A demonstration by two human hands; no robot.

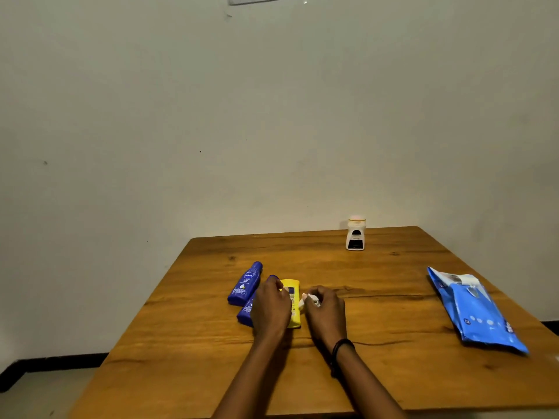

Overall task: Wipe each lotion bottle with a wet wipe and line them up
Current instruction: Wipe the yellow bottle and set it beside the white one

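A yellow lotion bottle (294,300) lies flat on the wooden table (378,303), cap end toward the wall. My left hand (270,308) rests over its left side, fingers curled onto it. My right hand (326,311) sits just right of it, closed around a crumpled white wet wipe (309,300) that touches the bottle's right edge. Two blue lotion bottles lie to the left: one (245,284) in full view, the other (248,311) mostly hidden under my left hand. A white lotion bottle (355,234) stands upright near the table's far edge.
A blue wet wipe pack (475,313) lies at the table's right side, flap toward the wall. A plain wall rises right behind the table. The table's left edge drops to the floor (45,391).
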